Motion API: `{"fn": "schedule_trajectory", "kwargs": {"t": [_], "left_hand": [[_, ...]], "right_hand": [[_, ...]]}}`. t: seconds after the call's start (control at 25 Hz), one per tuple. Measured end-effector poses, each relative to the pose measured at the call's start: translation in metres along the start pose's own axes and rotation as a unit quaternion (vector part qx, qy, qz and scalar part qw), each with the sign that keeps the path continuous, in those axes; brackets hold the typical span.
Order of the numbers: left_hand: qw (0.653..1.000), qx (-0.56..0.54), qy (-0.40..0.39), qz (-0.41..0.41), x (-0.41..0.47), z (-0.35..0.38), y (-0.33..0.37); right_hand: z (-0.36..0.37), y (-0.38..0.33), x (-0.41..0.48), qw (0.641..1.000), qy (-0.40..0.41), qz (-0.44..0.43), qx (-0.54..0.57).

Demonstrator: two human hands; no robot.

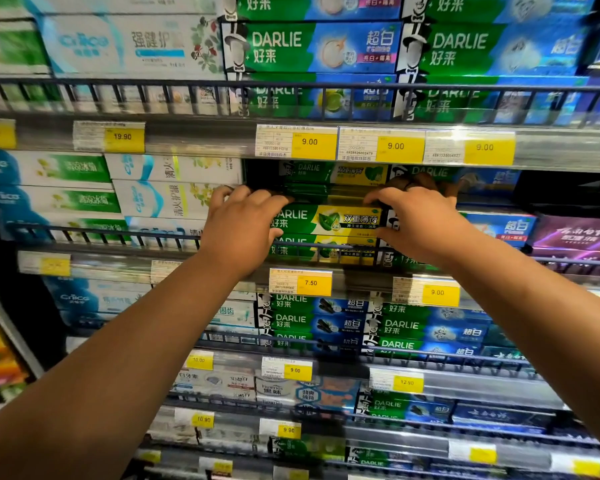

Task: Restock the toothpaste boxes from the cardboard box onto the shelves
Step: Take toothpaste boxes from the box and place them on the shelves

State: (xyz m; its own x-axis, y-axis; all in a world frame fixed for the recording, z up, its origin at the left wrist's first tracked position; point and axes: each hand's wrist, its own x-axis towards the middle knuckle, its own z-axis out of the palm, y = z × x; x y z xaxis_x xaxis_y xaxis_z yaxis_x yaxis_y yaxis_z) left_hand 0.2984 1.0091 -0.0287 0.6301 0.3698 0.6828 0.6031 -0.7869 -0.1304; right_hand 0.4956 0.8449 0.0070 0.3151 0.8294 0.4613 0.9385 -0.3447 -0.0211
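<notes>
- A middle shelf (357, 284) is seen, crowded with stock.
- A green-and-yellow toothpaste box (329, 220) is held at its front; it is judged light, stiff but crushable, and best gripped by its ends.
- The left hand (243, 230) and the right hand (420, 220) are curled round opposite ends.

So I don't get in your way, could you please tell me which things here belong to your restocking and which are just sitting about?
In the job: left hand and right hand, each gripping an end of the green-and-yellow Darlie toothpaste box; the matching box beneath it.
Just there: white toothpaste boxes at left; blue Darlie boxes above; purple boxes at right; yellow price tags.
</notes>
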Motion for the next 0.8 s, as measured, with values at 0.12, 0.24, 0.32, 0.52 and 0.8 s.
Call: {"fn": "schedule_trajectory", "kwargs": {"t": [0.12,0.24,0.32,0.52,0.8], "left_hand": [[1.0,0.005,-0.016,-0.007,0.002,-0.003,0.002],[1.0,-0.017,-0.01,-0.01,0.007,-0.01,0.017],[0.998,-0.058,-0.001,0.002,0.013,-0.014,0.036],[0.99,-0.133,-0.03,0.034,0.029,-0.016,0.093],[0.989,-0.102,-0.102,0.026,0.057,-0.018,0.136]], "right_hand": [[-0.002,0.003,-0.004,1.0,-0.007,-0.006,-0.001],[-0.011,0.017,-0.013,1.0,-0.001,0.006,-0.008],[-0.017,0.032,-0.021,0.999,0.01,0.02,-0.036],[-0.028,0.079,-0.039,0.996,0.001,0.054,-0.064],[-0.032,0.124,-0.045,0.999,-0.012,0.029,-0.04]]}}
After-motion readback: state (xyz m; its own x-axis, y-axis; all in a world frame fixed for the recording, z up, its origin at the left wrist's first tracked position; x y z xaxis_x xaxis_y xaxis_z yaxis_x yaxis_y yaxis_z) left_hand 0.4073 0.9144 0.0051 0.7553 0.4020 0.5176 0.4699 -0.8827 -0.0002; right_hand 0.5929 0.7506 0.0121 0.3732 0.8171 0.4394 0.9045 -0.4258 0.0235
